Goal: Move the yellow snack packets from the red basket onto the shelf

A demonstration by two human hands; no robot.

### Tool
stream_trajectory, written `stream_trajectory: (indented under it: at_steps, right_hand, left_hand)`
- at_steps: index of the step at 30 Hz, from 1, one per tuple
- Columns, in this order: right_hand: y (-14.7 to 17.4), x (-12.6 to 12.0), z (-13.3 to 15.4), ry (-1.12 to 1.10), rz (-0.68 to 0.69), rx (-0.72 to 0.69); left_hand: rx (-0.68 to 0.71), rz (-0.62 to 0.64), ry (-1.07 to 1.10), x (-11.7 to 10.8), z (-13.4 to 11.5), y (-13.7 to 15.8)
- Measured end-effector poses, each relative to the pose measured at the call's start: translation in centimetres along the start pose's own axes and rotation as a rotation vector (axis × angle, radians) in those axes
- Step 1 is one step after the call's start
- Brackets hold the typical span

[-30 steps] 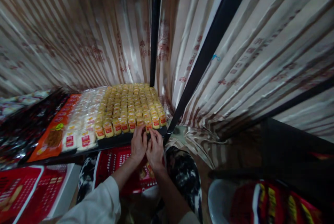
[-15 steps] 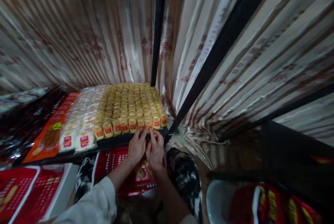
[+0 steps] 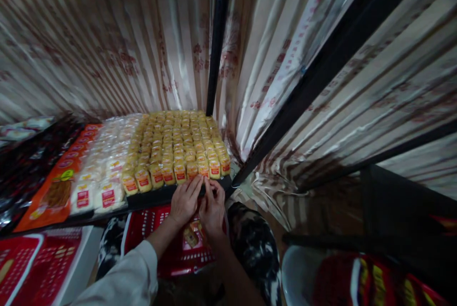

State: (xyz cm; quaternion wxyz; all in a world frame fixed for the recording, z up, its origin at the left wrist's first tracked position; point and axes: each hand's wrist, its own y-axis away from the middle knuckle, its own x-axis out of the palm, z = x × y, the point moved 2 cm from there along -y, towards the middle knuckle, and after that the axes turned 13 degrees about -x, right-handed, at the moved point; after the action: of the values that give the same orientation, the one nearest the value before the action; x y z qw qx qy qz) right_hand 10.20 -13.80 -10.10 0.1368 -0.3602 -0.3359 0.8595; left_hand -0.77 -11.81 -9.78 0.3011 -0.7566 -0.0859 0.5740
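Rows of small yellow packaged cakes point(image 3: 178, 144) with red labels stand tightly packed on a dark shelf point(image 3: 153, 195). At their front edge, my left hand point(image 3: 183, 201) has its fingers pressed together, the tips reaching the lower front of the packets. Close beside it, my right hand point(image 3: 213, 206) is closed, fingers bent and thumb side toward the left hand. The two sets of fingertips nearly meet; whatever lies between them is hidden. Below the hands, a red basket point(image 3: 143, 222) rests between the knees, with a few wrapped pieces point(image 3: 190, 237) in it.
White packets point(image 3: 109, 196) and an orange bag point(image 3: 50, 206) lie left of the cakes, with dark shiny packs point(image 3: 32, 163) beyond. Another red basket point(image 3: 53, 258) is at lower left. A black post point(image 3: 285, 115) slants at right before a striped curtain point(image 3: 160, 34). Red-and-yellow packs point(image 3: 378, 277) sit lower right.
The view has shifted slightly, so the shelf's left part appears lower and farther left. Both hands stay at the same front packets, their fingers shifted only a little.
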Motion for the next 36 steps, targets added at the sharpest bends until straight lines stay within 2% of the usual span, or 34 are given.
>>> stream_trajectory:
  at_steps: [6, 14, 22, 25, 27, 30, 32, 34, 36]
  right_hand:
    - [0.2, 0.2, -0.4, -0.011, 0.045, 0.010]
    - [0.0, 0.3, -0.6, -0.003, 0.055, 0.004]
    - [0.2, 0.1, -0.6, -0.039, -0.005, -0.042]
    - [0.6, -0.5, -0.1, -0.083, -0.084, -0.037]
    - [1.0, -1.0, 0.2, -0.124, -0.080, -0.030]
    - [1.8, -1.2, 0.1, -0.167, 0.038, -0.020]
    - [2.6, -0.8, -0.4, -0.152, 0.187, 0.012]
    - [3.7, -0.1, -1.0, -0.093, 0.428, 0.088]
    - [5.0, 0.8, -1.5, -0.021, 0.666, 0.169]
  left_hand:
    - [0.032, 0.020, 0.079, -0.3, -0.1, -0.2]
    - [0.021, 0.026, 0.076, 0.1, -0.1, -0.3]
    - [0.001, 0.054, 0.078, 0.4, 0.0, -0.2]
    - [-0.027, 0.070, 0.130, -0.1, 0.0, -0.2]
    - [-0.039, 0.078, 0.174, -0.6, 0.1, 0.1]
    - [-0.074, 0.100, 0.235, -1.5, 0.4, 1.9]
    - [-0.088, 0.158, 0.259, -1.8, 0.8, 3.8]
    - [-0.102, 0.273, 0.269, -1.8, 1.2, 6.0]
    - [-0.178, 0.420, 0.263, -1.3, 1.9, 8.2]
